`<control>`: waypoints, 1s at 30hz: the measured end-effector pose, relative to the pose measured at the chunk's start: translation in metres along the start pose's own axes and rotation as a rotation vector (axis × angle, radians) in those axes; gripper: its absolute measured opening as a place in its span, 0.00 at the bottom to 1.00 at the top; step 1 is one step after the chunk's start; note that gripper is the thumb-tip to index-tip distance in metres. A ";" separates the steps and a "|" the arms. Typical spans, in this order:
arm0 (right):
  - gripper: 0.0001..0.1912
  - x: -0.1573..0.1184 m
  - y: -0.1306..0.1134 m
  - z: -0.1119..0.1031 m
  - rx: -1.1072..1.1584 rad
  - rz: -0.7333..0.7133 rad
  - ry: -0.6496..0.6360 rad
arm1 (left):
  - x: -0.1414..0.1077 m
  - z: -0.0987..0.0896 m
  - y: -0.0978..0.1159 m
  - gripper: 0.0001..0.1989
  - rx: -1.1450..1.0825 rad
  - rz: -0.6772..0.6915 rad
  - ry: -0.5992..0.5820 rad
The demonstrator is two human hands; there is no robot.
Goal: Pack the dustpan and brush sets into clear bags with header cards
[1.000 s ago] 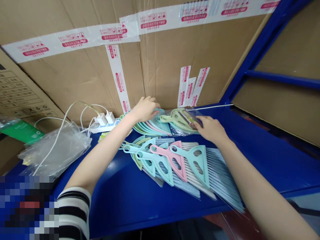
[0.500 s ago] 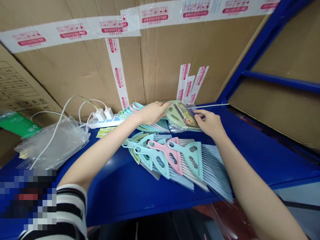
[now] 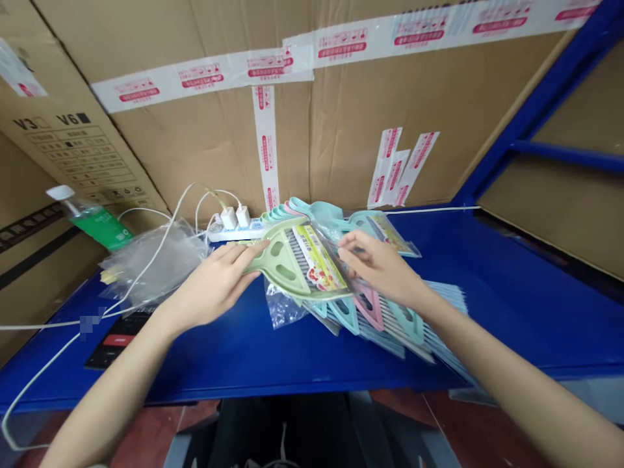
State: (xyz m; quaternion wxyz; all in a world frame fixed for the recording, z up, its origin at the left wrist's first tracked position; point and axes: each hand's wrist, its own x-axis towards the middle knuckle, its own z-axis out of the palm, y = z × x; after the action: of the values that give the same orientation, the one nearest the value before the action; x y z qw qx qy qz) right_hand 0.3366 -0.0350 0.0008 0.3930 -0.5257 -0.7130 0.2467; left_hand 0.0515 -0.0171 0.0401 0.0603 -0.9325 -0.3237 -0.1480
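Note:
My left hand (image 3: 224, 276) is closed around the handle end of a light green dustpan set (image 3: 280, 263), raised above the table. A brush with grey bristles and a yellow printed card lie in its pan, with clear plastic around them. My right hand (image 3: 373, 263) is beside the wide end, fingers loosely curled and apart, nothing visibly gripped. Below lie several small brushes (image 3: 368, 305) in pink, blue and green, partly hidden by the set and my right hand. Behind are stacked blue and pink dustpans (image 3: 324, 211) and a bagged blue dustpan set (image 3: 390, 231).
A power strip (image 3: 231, 231) with plugged-in white chargers stands against the cardboard boxes (image 3: 341, 149). Clear plastic bags (image 3: 156, 266), a green-labelled bottle (image 3: 100, 224), white cables and a dark phone-like object (image 3: 114, 341) are at the left. A blue metal frame (image 3: 492, 130) rises at the right.
The green dustpan set has come from the back stack toward me and left, its handle now in my left hand. My right hand moved with it. A bagged blue set now shows behind.

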 end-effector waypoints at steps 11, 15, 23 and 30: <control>0.14 -0.024 -0.054 0.066 -0.484 0.070 -0.152 | -0.095 -0.004 0.008 0.21 -0.005 -0.180 0.026; 0.12 -0.025 -0.065 0.089 -0.567 -0.031 -0.168 | -0.122 -0.006 0.005 0.20 -0.029 -0.243 0.028; 0.11 -0.023 -0.076 0.115 -0.194 -0.263 -0.088 | -0.175 0.001 -0.007 0.24 -0.057 -0.333 0.073; 0.15 -0.014 -0.068 0.123 0.199 -0.107 -0.426 | -0.201 0.009 -0.010 0.29 -0.040 -0.337 0.126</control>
State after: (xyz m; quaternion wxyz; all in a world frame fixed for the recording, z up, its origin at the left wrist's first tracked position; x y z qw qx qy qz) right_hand 0.1999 -0.0631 -0.0210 0.2962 -0.3818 -0.7788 0.3999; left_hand -0.1027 -0.1247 -0.0312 0.0362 -0.8550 -0.4679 -0.2206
